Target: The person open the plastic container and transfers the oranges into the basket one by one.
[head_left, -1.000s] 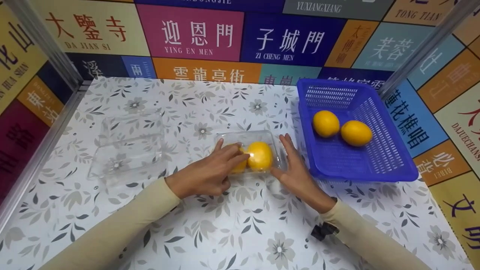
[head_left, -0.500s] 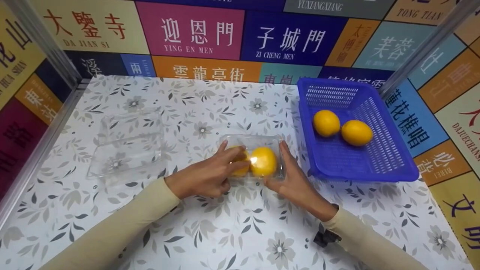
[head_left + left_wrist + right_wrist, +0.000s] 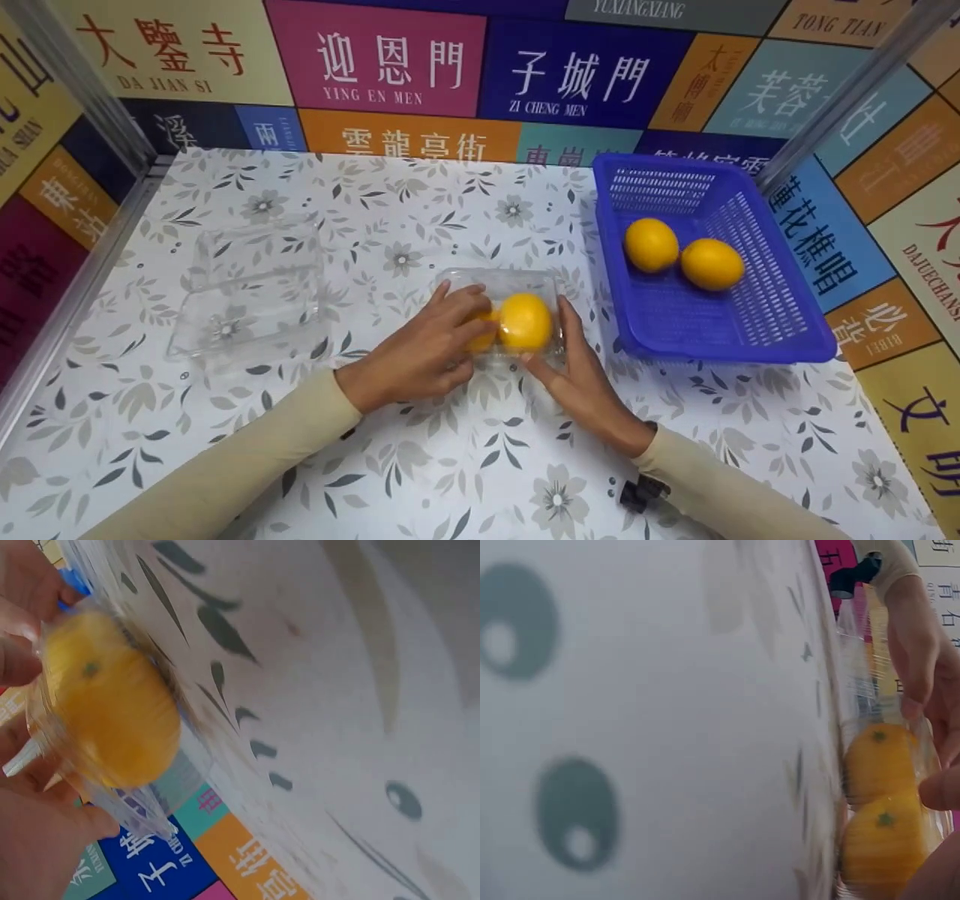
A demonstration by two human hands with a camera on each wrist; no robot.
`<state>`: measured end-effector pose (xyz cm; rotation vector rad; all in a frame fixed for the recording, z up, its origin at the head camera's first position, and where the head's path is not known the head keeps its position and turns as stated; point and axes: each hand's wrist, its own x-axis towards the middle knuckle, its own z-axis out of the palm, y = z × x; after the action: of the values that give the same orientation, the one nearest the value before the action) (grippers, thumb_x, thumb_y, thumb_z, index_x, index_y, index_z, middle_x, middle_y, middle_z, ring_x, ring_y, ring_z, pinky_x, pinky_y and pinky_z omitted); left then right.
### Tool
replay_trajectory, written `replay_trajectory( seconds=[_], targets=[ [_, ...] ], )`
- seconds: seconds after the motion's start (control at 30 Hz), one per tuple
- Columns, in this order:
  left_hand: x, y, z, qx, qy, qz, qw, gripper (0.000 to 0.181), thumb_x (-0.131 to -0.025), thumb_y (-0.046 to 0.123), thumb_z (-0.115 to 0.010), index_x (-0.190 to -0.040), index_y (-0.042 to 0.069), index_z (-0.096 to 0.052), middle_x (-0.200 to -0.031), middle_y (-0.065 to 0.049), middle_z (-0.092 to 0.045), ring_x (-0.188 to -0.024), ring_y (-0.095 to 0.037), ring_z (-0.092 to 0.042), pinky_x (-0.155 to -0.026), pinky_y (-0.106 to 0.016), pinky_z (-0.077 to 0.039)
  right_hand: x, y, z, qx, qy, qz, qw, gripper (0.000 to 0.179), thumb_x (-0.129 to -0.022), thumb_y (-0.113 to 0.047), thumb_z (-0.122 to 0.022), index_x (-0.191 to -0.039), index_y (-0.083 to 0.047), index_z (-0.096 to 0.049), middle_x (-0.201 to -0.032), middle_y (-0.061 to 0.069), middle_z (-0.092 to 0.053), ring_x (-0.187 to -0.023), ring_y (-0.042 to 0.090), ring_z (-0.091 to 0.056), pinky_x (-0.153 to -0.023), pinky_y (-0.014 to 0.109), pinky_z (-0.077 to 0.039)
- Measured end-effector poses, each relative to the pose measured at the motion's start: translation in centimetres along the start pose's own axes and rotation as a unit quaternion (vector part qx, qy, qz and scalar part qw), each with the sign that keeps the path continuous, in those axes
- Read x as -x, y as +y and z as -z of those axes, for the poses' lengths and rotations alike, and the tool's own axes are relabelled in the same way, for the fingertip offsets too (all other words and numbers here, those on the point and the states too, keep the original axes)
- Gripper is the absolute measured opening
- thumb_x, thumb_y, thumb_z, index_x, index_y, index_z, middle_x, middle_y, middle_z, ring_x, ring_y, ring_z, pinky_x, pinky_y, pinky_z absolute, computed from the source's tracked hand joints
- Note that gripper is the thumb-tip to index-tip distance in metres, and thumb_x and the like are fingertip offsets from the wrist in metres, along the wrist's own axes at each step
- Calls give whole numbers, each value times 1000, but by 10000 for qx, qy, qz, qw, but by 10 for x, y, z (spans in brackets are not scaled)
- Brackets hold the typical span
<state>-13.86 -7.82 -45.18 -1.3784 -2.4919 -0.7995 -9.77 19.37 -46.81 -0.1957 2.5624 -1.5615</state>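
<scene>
A clear plastic clamshell box (image 3: 499, 279) with two oranges (image 3: 525, 322) inside sits in front of me on the table. My left hand (image 3: 420, 352) lies over its left half, fingers bent across the lid and thumb at the near side, partly covering one orange. At the near right corner my right hand (image 3: 589, 382) holds the box, thumb on the near edge and fingers along the right side. Green stem ends show on both oranges (image 3: 881, 847) in the right wrist view. One orange (image 3: 112, 701) shows large through the plastic in the left wrist view.
To the right stands a blue plastic basket (image 3: 720, 330) holding two more oranges (image 3: 712, 264). An opened clear clamshell (image 3: 247, 289) lies on the left of the flower-patterned table. Printed panels and metal posts border the back and sides.
The box has shifted slightly right and toward me. My right hand's thumb has moved left along the near edge while its fingers came against the right side. The left hand stays over the lid.
</scene>
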Motion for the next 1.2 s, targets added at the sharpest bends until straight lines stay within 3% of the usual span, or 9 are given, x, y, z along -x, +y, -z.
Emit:
replay_trajectory(
  seconds=[0.17,0.33,0.47,0.6,0.7,0.8,0.87,1.07,1.2],
  targets=[
    [3,11,-10,-228,234,487,9983,43,-95,4,-69,-138,9,-68,-149,-13,-55,-158,-45,-35,-122,-79,-27,3,4,-6,34,164,185,9997,96,-109,-29,-70,-178,-14,-5,-185,14,-7,-169,33,-12,-135,60,-12],
    [5,23,-19,-275,630,1125,9913,51,-95,6,-73,-144,5,-58,-160,-23,-44,-161,-50,-25,-129,-62,-32,4,4,-9,9,248,218,9995,95,-109,-30,-70,-178,-13,-6,-185,14,-8,-169,33,-14,-135,58,-14],
    [8,32,-23,244,853,1821,9793,74,-95,5,-76,-160,-4,-42,-173,-33,-23,-164,-55,-11,-128,-59,-33,5,3,-12,-62,442,252,9987,95,-106,-23,-73,-177,-11,-11,-183,15,-15,-167,34,-20,-133,59,-21],
    [10,40,-27,976,855,2379,9626,91,-100,6,-72,-172,-7,-17,-179,-34,7,-167,-52,4,-132,-61,-21,5,3,-14,-152,622,157,9978,97,-103,-20,-76,-176,-9,-13,-182,15,-21,-166,35,-26,-132,59,-26],
    [10,43,-28,1364,906,2640,9505,95,-102,5,-68,-173,-7,-7,-179,-30,17,-168,-46,7,-134,-59,-13,4,3,-14,-166,660,70,9977,98,-102,-22,-77,-176,-9,-14,-182,14,-22,-165,34,-26,-132,58,-26],
    [10,44,-29,1458,937,2737,9461,93,-102,5,-68,-172,-9,-8,-179,-32,16,-168,-45,3,-134,-58,-12,4,4,-13,-136,640,19,9979,98,-102,-26,-78,-176,-9,-16,-182,14,-22,-166,34,-26,-132,57,-27],
    [10,44,-29,1358,953,2736,9474,90,-102,6,-69,-171,-12,-13,-178,-35,11,-168,-47,-2,-134,-58,-14,4,5,-13,-92,636,20,9979,97,-103,-28,-79,-175,-8,-18,-181,16,-23,-165,37,-28,-131,58,-29],
    [9,43,-29,879,1214,2617,9535,88,-97,8,-79,-165,-16,-29,-172,-46,-9,-159,-56,-29,-128,-59,-32,6,8,-12,32,671,50,9977,92,-105,-36,-77,-172,-5,-23,-180,20,-26,-164,41,-29,-130,59,-30],
    [7,42,-29,928,1344,2685,9493,89,-94,6,-81,-165,-14,-31,-170,-46,-14,-148,-55,-47,-121,-56,-44,7,8,-12,12,735,63,9973,86,-105,-33,-77,-169,-5,-28,-178,20,-30,-163,41,-32,-129,60,-32]
  ],
)
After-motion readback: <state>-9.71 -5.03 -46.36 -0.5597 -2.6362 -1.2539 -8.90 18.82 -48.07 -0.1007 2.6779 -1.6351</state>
